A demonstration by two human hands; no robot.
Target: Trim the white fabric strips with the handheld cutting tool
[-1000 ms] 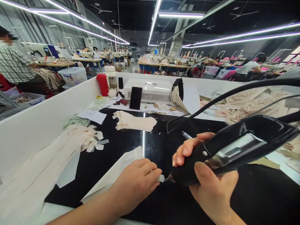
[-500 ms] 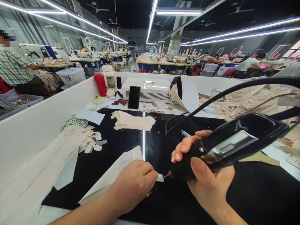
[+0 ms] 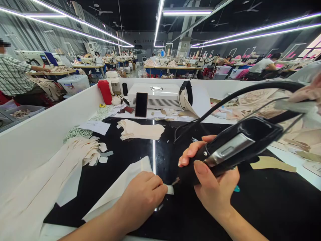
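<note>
Strip (image 3: 120, 187) is pinched at its end onto the table (image 3: 130, 147) by the closed left hand (image 3: 141, 197); the cutter (image 3: 233, 150), clasped in the right hand (image 3: 213, 190), is brought nearer than before, tip just beside the pinch.

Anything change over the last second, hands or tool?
Little. The right hand eased the black tool slightly left, its tip closer to the white strip end that the left hand pinches. Nothing taken up or let go. The fabric stack and phone stayed put.
</note>
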